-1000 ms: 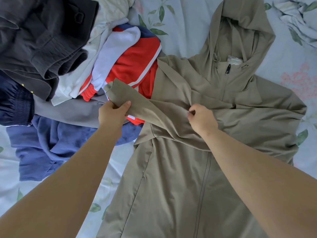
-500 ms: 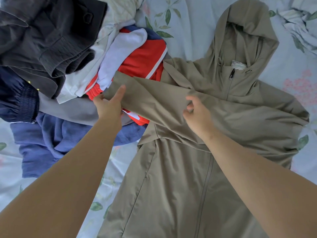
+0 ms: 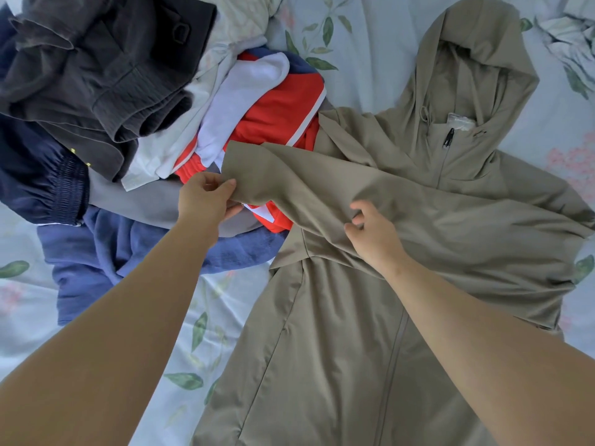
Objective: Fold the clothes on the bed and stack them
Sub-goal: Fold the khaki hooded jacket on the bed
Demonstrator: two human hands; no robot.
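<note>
While it lies front-up on the bed with its hood (image 3: 476,59) at the far end, the one khaki zip jacket (image 3: 347,333) has a sleeve (image 3: 322,188) folded across its chest. The left hand (image 3: 206,201) pinches the sleeve's cuff end, thumb on top. The right hand (image 3: 375,235) is on mid-sleeve with fingers loosely curled; it is blurred, so I cannot tell whether it grips. Just left, touching the jacket, is one unfolded pile of six visible garments: red-white-blue top (image 3: 277,114), blue fleece (image 3: 112,252), grey piece (image 3: 138,201), navy piece with elastic cuff (image 3: 38,181), dark brown-grey trousers (image 3: 96,75) and cream piece (image 3: 235,24). The bedsheet (image 3: 370,59) is pale blue with a green leaf and pink flower print. Rumpled bedding (image 3: 570,37) is at top right.
</note>
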